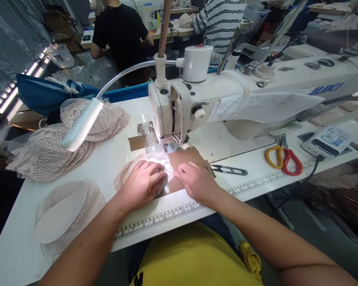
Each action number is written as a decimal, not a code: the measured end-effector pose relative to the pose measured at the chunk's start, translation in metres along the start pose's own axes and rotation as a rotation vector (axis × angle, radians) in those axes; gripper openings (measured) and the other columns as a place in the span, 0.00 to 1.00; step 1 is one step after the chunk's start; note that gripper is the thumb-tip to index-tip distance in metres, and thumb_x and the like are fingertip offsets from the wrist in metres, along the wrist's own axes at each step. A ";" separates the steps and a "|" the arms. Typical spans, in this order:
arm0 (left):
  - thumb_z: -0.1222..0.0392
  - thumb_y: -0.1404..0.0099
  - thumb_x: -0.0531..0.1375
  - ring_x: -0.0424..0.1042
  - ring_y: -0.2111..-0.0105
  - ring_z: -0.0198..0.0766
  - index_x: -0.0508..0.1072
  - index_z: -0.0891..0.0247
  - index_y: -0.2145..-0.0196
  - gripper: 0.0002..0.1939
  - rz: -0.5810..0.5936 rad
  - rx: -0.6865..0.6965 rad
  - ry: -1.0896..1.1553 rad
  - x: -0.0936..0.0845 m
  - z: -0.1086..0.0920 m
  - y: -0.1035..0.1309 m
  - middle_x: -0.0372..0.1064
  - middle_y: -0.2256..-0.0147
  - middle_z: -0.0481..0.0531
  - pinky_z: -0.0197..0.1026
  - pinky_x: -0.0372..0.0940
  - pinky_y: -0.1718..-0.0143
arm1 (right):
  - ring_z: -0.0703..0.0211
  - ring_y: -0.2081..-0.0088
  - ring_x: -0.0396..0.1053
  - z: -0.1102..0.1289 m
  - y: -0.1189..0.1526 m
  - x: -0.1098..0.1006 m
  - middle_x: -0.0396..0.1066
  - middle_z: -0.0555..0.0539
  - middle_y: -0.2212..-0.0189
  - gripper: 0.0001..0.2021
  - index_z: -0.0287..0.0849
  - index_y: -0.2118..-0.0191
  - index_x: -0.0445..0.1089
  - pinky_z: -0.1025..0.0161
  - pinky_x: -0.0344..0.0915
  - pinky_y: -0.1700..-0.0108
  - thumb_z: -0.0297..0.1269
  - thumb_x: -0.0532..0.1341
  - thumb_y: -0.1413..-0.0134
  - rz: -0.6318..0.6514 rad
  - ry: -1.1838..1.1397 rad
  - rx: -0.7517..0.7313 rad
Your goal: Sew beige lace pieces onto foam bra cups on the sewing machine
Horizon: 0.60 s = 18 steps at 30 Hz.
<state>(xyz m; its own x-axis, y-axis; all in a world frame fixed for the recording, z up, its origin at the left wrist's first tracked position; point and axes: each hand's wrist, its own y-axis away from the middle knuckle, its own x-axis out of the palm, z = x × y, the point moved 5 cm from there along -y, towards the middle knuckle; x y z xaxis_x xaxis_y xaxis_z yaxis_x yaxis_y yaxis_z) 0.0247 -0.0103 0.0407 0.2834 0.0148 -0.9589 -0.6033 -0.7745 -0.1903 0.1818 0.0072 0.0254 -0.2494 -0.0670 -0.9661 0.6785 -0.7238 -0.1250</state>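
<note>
Under the needle of the white sewing machine (197, 103) lies a pale lace piece (162, 159), brightly lit. My left hand (143, 178) rests on its left part, thumb pointing toward the needle, fingers bent over the fabric. On the right, my right hand (197, 180) has its fingers curled, with the fingertips at the lace's right edge, above brown tape (186, 157) on the table. Both hands are just in front of the presser foot. The lace edge under the fingers is partly hidden.
Lace stacks (50, 151) and sheer oval pieces (62, 210) lie left, below a lamp (82, 125). Black thread snips (231, 170), red-and-yellow scissors (283, 159) and a ruler strip (167, 216) are on the table (12, 238). Two people sit beyond the machine.
</note>
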 end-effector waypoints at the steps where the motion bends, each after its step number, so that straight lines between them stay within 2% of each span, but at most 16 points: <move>1: 0.70 0.40 0.53 0.66 0.58 0.46 0.72 0.60 0.52 0.19 0.004 -0.005 0.001 0.000 0.001 -0.001 0.70 0.52 0.55 0.51 0.62 0.54 | 0.57 0.67 0.55 0.001 0.000 0.000 0.67 0.45 0.68 0.13 0.40 0.60 0.74 0.60 0.49 0.67 0.25 0.52 0.41 -0.007 0.008 -0.001; 7: 0.64 0.33 0.51 0.67 0.59 0.48 0.66 0.65 0.45 0.20 0.022 -0.032 -0.121 0.002 -0.002 -0.012 0.64 0.44 0.59 0.50 0.62 0.61 | 0.57 0.68 0.54 0.003 0.002 0.002 0.66 0.46 0.69 0.12 0.40 0.61 0.72 0.60 0.48 0.66 0.24 0.53 0.43 -0.038 0.044 -0.016; 12: 0.66 0.35 0.52 0.66 0.64 0.46 0.70 0.65 0.48 0.18 0.052 -0.021 -0.177 0.007 -0.003 -0.015 0.67 0.46 0.58 0.49 0.61 0.64 | 0.58 0.69 0.54 0.003 0.002 0.002 0.66 0.46 0.69 0.12 0.39 0.62 0.72 0.60 0.48 0.67 0.25 0.52 0.42 -0.067 0.065 -0.022; 18: 0.68 0.36 0.50 0.65 0.63 0.46 0.70 0.66 0.47 0.21 0.058 -0.013 -0.151 0.005 0.006 -0.017 0.66 0.44 0.55 0.50 0.63 0.62 | 0.57 0.66 0.56 0.002 -0.005 0.001 0.66 0.46 0.68 0.11 0.40 0.62 0.72 0.60 0.48 0.68 0.24 0.54 0.44 0.020 0.040 0.007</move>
<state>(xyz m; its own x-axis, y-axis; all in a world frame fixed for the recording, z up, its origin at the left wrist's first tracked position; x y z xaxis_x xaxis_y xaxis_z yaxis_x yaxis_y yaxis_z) 0.0322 0.0069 0.0380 0.1328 0.0642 -0.9891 -0.6050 -0.7852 -0.1322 0.1773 0.0095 0.0255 -0.2080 -0.0544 -0.9766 0.6782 -0.7275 -0.1040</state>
